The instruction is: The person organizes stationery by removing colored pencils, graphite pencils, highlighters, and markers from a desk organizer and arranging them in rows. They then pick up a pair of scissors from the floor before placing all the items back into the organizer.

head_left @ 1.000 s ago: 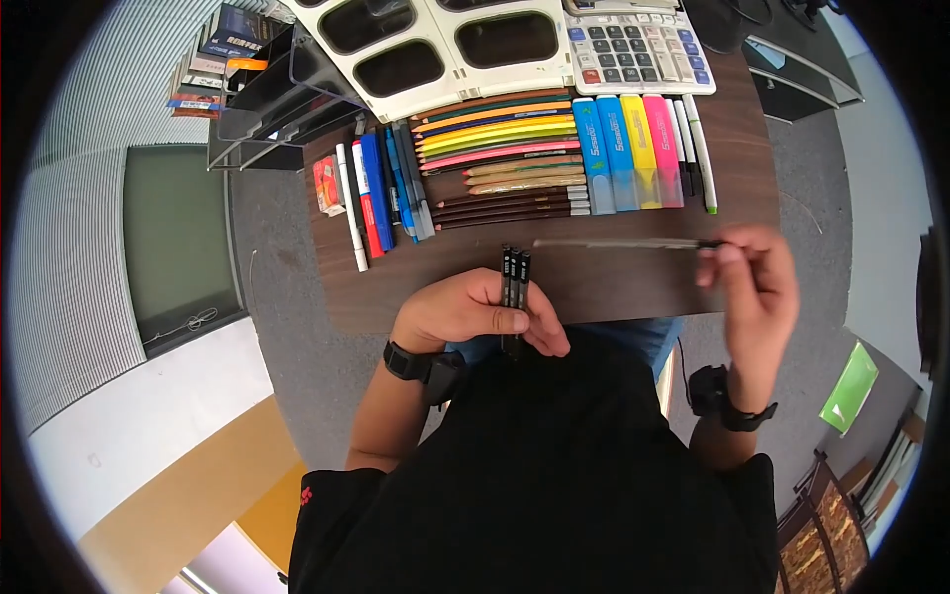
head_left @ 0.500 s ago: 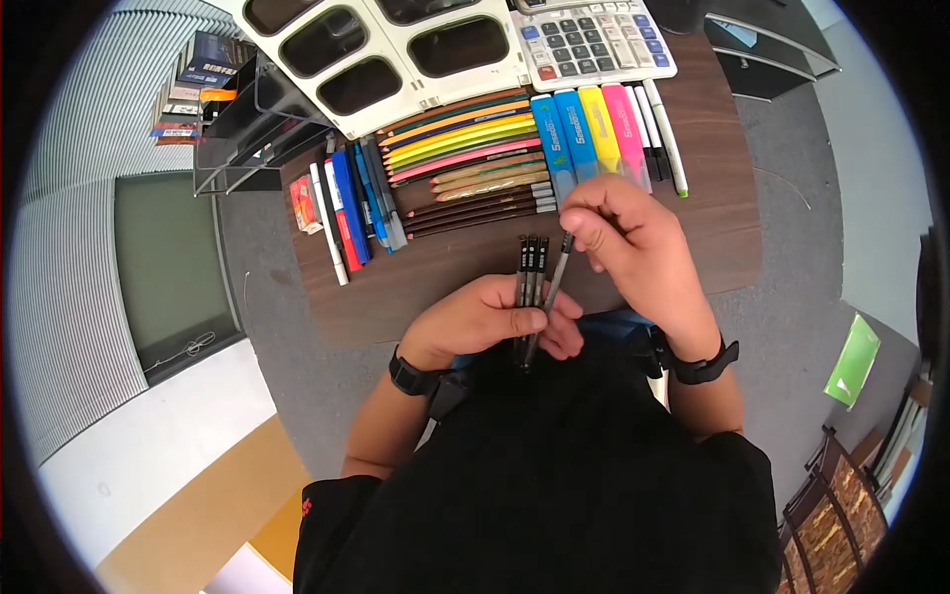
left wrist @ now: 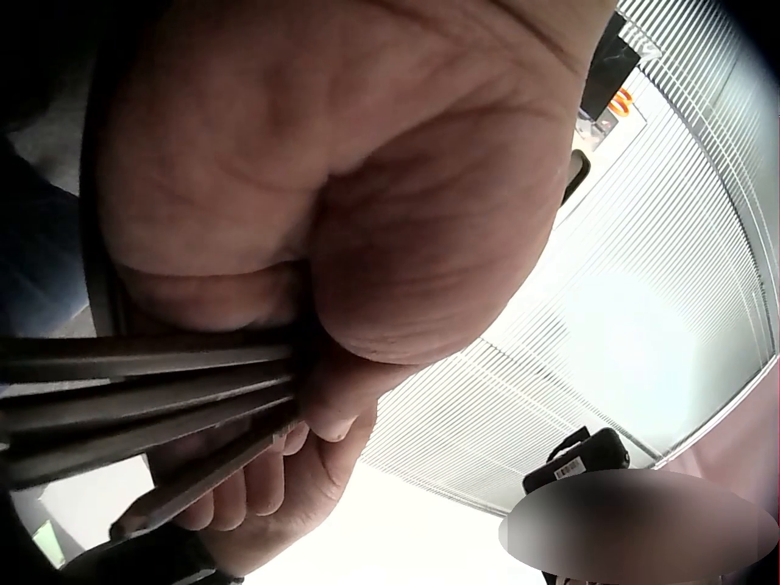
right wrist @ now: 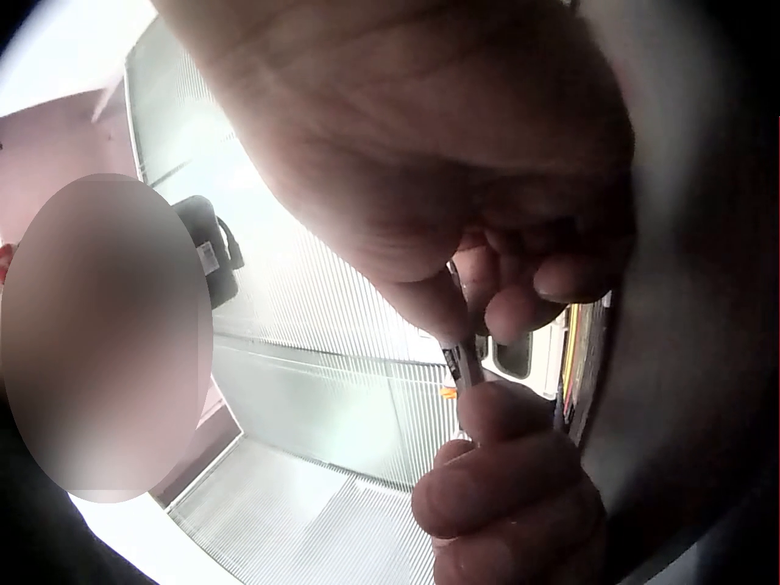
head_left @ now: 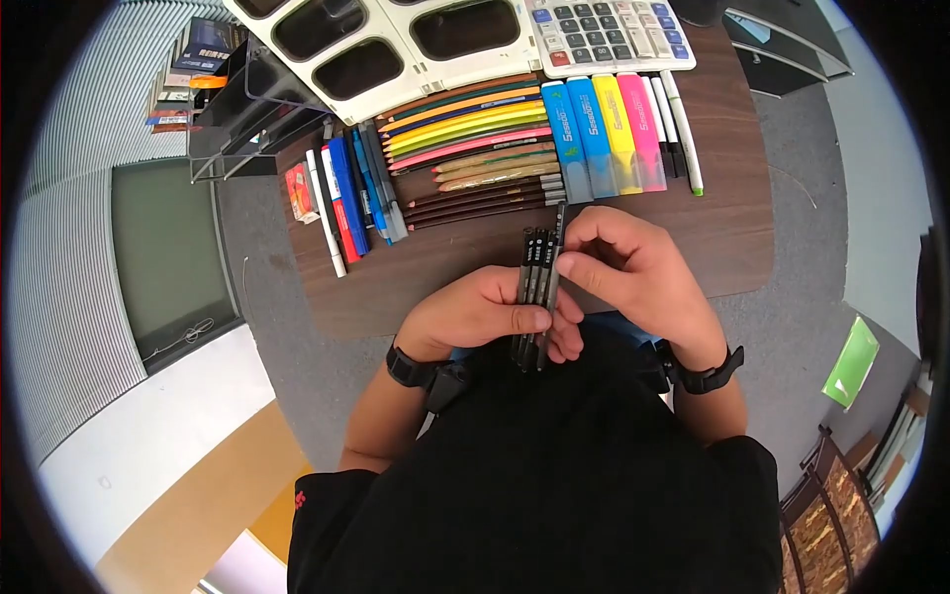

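In the head view my left hand [head_left: 470,315] grips a bundle of several dark pencils [head_left: 535,262], its thumb across them near the table's front edge. They stand roughly side by side, black ends with pale lettering pointing away from the body. My right hand [head_left: 643,282] pinches one more dark pencil [head_left: 561,218] by its upper part, with thumb and fingers. That pencil lies along the right side of the bundle and sticks out farther than the rest. In the left wrist view, dark shafts [left wrist: 146,396] run out from under the palm.
Coloured pencils [head_left: 465,121] lie in a row across the table [head_left: 732,228]. Highlighters [head_left: 616,129] and slim white pens are to their right, blue and red markers [head_left: 348,188] to their left. Behind stand a calculator [head_left: 599,40] and a white case [head_left: 445,77] with dark windows.
My right hand has come from the table's right side to the left hand, bringing its pencil from lying sideways to alongside the bundle. My left hand keeps its grip.
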